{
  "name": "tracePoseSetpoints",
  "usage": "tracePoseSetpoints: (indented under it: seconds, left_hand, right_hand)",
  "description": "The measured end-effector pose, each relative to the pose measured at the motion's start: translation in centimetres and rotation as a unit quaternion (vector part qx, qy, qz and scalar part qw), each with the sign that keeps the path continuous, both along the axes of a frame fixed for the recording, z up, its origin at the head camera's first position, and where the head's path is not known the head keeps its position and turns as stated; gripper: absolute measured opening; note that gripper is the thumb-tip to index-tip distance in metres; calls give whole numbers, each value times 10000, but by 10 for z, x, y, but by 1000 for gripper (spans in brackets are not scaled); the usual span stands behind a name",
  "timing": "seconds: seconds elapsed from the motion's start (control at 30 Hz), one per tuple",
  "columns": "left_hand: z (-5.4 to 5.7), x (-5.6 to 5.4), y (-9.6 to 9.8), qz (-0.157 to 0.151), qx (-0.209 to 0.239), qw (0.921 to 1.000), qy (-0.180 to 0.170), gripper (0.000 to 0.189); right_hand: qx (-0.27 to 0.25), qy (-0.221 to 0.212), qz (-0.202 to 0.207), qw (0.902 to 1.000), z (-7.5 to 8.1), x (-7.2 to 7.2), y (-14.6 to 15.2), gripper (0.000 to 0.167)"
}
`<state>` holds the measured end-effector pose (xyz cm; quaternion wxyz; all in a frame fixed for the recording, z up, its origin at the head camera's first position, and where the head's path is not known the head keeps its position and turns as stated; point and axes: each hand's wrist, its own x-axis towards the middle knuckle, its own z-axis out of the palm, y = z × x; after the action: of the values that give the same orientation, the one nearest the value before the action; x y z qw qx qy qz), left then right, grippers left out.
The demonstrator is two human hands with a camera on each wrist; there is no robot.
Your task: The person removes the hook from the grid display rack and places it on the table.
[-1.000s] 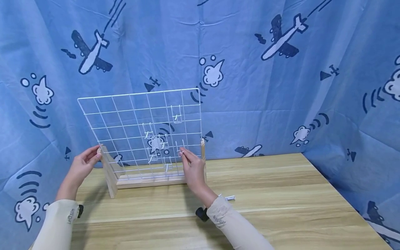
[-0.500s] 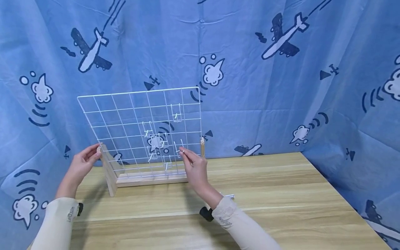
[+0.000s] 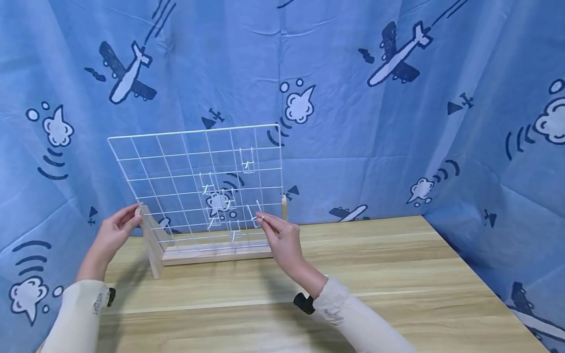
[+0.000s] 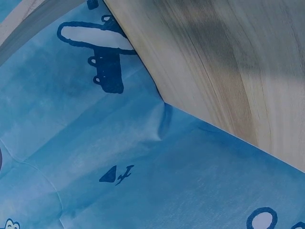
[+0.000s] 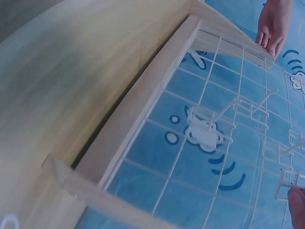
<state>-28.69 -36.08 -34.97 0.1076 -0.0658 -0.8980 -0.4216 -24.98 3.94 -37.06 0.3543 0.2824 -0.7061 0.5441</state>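
Note:
A white wire grid panel (image 3: 176,178) stands leaning in a wooden stand (image 3: 216,257). With thumb and fingers, my left hand (image 3: 111,236) pinches the top of the stand's left upright (image 3: 152,245); the right wrist view also shows that hand at the upright. Between thumb and fingertips, my right hand (image 3: 284,243) pinches a white wire hook (image 5: 282,185) at the lower right of the grid. Whether this hook touches the grid wires I cannot tell. Several matching hooks, such as one near the top right (image 3: 248,165), hang on the grid.
The stand rests on a wood-grain table (image 3: 375,274). A blue curtain (image 3: 344,122) with airplane prints surrounds the table's back and sides. A small white piece (image 3: 327,277) lies on the table, mostly hidden behind the right sleeve (image 3: 353,314).
My right hand has shifted a little to the right with the hook, whose wire prongs now tilt more. My left hand keeps its hold on the upright.

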Motion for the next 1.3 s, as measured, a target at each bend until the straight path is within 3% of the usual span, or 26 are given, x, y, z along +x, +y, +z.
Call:
tracePoseSetpoints:
  seconds: [0.33,0.6,0.8,1.03,1.2,1.3]
  left_hand:
    - [-1,-1,-1,-5,81,9999,82,66]
    - [-4,-3,-2,26,25,10000,54,65]
    - [-5,-5,-2,-5,51,9999,155,63]
    - [-6,-4,-1,-29,146,9996,251,63]
    - [-5,-4,-1,13,54,9997,236,64]
    - [-5,-4,-2,13,33,9997,222,64]
  right_hand:
    - [747,503,67,9959,0,10,26,23]
    - [1241,1023,-3,9870,-3,12,45,28]
    - [1836,1372,-167,9732,-7,14,58,29]
    - [2550,1787,-390,9495,-15,20,70,33]
    - [2785,1968,-396,9392,-20,23,78,19]
    - [2961,2061,-389,9318,-24,25,83,21]
